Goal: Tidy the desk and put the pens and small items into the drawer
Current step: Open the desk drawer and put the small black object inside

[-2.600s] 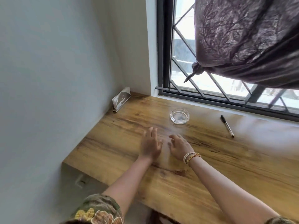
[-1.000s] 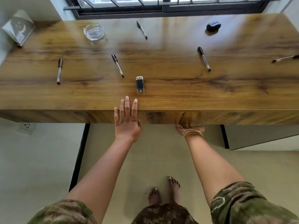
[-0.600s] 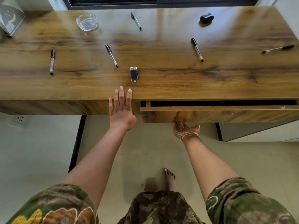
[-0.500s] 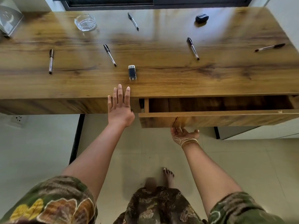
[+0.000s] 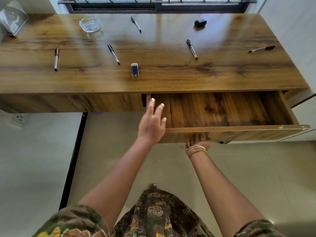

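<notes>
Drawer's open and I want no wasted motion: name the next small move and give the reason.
Probably reach the left hand forward to the small black lighter-like item and pick it up. That hand is open, empty and raised over the drawer's left end, and that item lies closest to it near the front edge. The right hand sits under the drawer front, and five pens lie on the desk.

Glass ashtray (image 5: 89, 24) sits under the barred window (image 5: 153, 2); left of it, a folded card stand (image 5: 12, 18) leans; down below, a white wall socket (image 5: 19, 118).
</notes>
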